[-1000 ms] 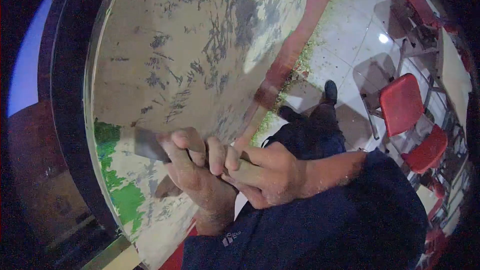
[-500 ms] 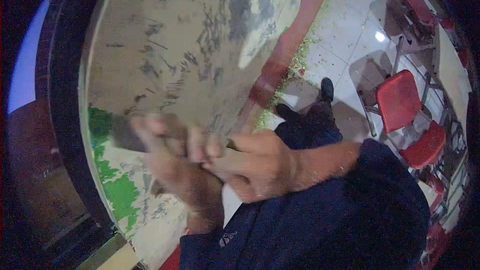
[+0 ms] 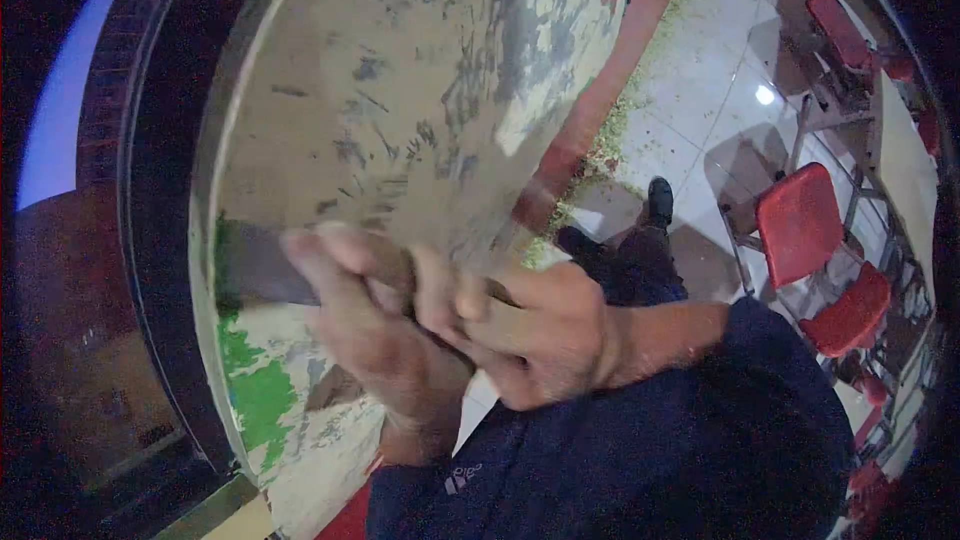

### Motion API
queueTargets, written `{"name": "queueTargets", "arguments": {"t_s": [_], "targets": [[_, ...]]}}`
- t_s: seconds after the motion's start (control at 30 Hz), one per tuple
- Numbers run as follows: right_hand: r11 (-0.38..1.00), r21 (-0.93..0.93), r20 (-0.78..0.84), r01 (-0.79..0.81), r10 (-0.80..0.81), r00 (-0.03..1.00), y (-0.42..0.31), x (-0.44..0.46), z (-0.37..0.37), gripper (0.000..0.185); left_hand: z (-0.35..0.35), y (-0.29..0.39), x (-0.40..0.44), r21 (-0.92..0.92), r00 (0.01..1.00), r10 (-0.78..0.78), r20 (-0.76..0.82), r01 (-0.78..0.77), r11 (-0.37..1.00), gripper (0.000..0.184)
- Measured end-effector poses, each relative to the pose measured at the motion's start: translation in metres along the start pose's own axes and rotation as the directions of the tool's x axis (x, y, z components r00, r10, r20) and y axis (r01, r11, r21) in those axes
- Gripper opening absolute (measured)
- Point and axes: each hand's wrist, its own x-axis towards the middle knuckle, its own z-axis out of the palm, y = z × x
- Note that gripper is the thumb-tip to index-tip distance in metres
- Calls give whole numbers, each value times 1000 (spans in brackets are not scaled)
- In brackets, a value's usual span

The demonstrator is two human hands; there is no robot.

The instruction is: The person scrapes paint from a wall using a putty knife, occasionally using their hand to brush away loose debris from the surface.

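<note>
My left hand (image 3: 375, 340) is closed around a scraper whose broad grey blade (image 3: 262, 265) lies against the wall (image 3: 350, 90), blurred by motion. Close behind it, my right hand (image 3: 540, 330) is clenched with its fingers curled, gripping the same tool. Most of the handle is hidden by my fingers. The wall is patchy: paint is stripped to a beige and grey surface, with green paint (image 3: 260, 385) left beside the blade and a red band (image 3: 580, 130) along the bottom.
Paint flakes (image 3: 620, 130) litter the white tiled floor (image 3: 690, 105) along the wall's foot. Red chairs (image 3: 797, 225) with metal frames stand on the right. A dark window frame (image 3: 160, 190) borders the wall on the left. My shoe (image 3: 660, 202) is on the floor.
Both hands and the scraper sit slightly further right in the view, and the wall and frame have shifted right too. The grip looks the same.
</note>
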Motion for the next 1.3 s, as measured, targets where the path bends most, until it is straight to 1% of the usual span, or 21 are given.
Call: {"name": "queueTargets", "arguments": {"t_s": [0.07, 0.1, 0.13, 0.17, 0.23, 0.27, 0.33, 0.37, 0.47, 0.5, 0.57, 0.6, 0.67, 0.7, 0.73, 0.8, 0.9, 1.0, 1.1, 1.2, 1.3], "targets": [[998, -18, -35, -57, 57, 998, -2, -13, 1, 21, -14, -18, -3, 209, 998, -54, -17, 56, 976, 30], [997, -21, -49, -69, 68, 997, 4, -17, 4, 22, -9, -21, -4, 287, 983, -69, -171, 116, 951, 25], [995, -23, -68, -96, 94, 993, 7, -23, 5, 22, -10, -23, -3, 247, 987, -73, -141, 106, 963, 24], [993, -12, -23, -117, 117, 993, 8, -26, 3, 24, -13, -24, -4, 209, 990, -80, -119, 104, 973, 22], [994, -10, 25, -109, 109, 994, 14, -27, 0, 23, -22, -30, 0, 182, 998, -33, -54, 42, 982, 21], [995, -10, 36, -101, 101, 994, 15, -29, -1, 23, -22, -30, -1, 144, 998, -53, -22, 56, 988, 22], [995, -22, -8, -92, 92, 996, 11, -32, -2, 23, -22, -25, -5, 78, 996, -82, 44, 79, 994, 24], [995, -10, -6, -101, 101, 995, 9, -38, -2, 23, -23, -27, -7, 244, 995, -95, 17, 88, 966, 26], [996, 31, -67, -87, 89, 994, 9, -38, 2, 22, -18, -32, -9, 261, 990, -70, -126, 101, 960, 30], [995, 49, -95, -83, 87, 992, 8, -38, 4, 21, -21, -35, -10, 315, 997, -5, -77, 29, 949, 27], [998, 8, -26, -59, 59, 998, 9, -39, -4, 12, -29, -43, -11, 409, 993, 116, 26, -117, 905, 24], [999, -14, 4, -44, 44, 999, 8, -37, -7, 8, -30, -42, -13, 304, 987, 128, 98, -152, 940, 24], [999, 21, 9, -27, 26, 1000, 3, -30, -9, 11, -30, -39, -17, 78, 955, 179, 235, -203, 976, 25], [999, 37, 9, -20, 20, 1000, 1, -28, -8, 13, -24, -36, -17, 161, 986, 161, 37, -165, 973, 27], [998, 48, -4, -42, 42, 999, 1, -27, -5, 14, -15, -32, -16, 223, 977, 137, -163, -99, 970, 29], [995, 64, -36, -75, 77, 996, 4, -22, 2, 14, -10, -27, -12, 226, 981, 77, -178, -35, 973, 30], [997, 33, 38, -70, 69, 997, -1, -19, -7, 17, -24, -25, -9, 156, 996, 79, 40, -84, 984, 32], [998, -33, 57, -56, 58, 997, -2, -17, -14, 18, -44, -31, -6, 110, 954, 83, 287, -119, 987, 34], [1000, 12, -9, 4, -4, 1000, 5, -13, -2, 18, -43, -29, 1, -80, 983, 154, 96, -146, 986, 35], [999, -33, 32, -21, 22, 999, 2, -4, -3, 16, -40, -19, 7, -82, 993, 107, 46, -103, 991, 34], [999, 23, 33, -42, 41, 999, -6, -3, -11, 15, -34, -19, 2, -124, 982, 96, 162, -76, 989, 33]]}}
